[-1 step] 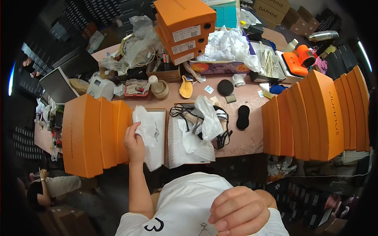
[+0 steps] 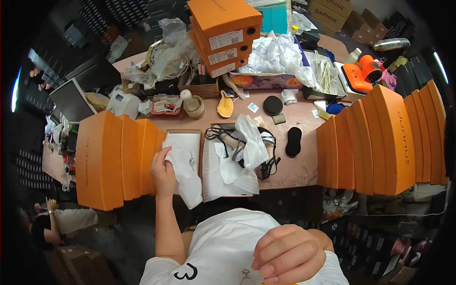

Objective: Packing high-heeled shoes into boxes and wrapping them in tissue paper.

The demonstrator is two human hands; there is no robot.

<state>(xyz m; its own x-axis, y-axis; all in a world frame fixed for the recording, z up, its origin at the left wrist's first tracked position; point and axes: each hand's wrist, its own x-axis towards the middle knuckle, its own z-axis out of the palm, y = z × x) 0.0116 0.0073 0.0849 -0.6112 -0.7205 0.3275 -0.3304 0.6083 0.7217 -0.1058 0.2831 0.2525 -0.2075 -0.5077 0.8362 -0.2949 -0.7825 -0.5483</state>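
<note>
My left hand (image 2: 163,173) pinches the upper edge of a thin white cloth bag (image 2: 189,178) with a small grey print, which hangs over an open shallow box (image 2: 184,136) with a white inside. Right of it, strappy black sandals (image 2: 226,142) lie with crumpled white tissue paper (image 2: 251,147) in another open box lined with white paper (image 2: 213,180). My right hand (image 2: 289,255) is raised before my chest, fingers curled together. A sliver of something yellow shows beneath it at the lower edge; its kind is hidden.
Stacked orange shoe boxes (image 2: 102,161) stand at left, more orange boxes (image 2: 380,137) at right, and a stack of orange boxes (image 2: 225,31) behind. A black sponge-like pad (image 2: 293,141), a round black tin (image 2: 273,105) and a yellow cloth piece (image 2: 224,104) lie on the table.
The white bag's upper part has dropped and folded down beside my left hand, and its lower end sits slightly lower. My right hand has barely moved.
</note>
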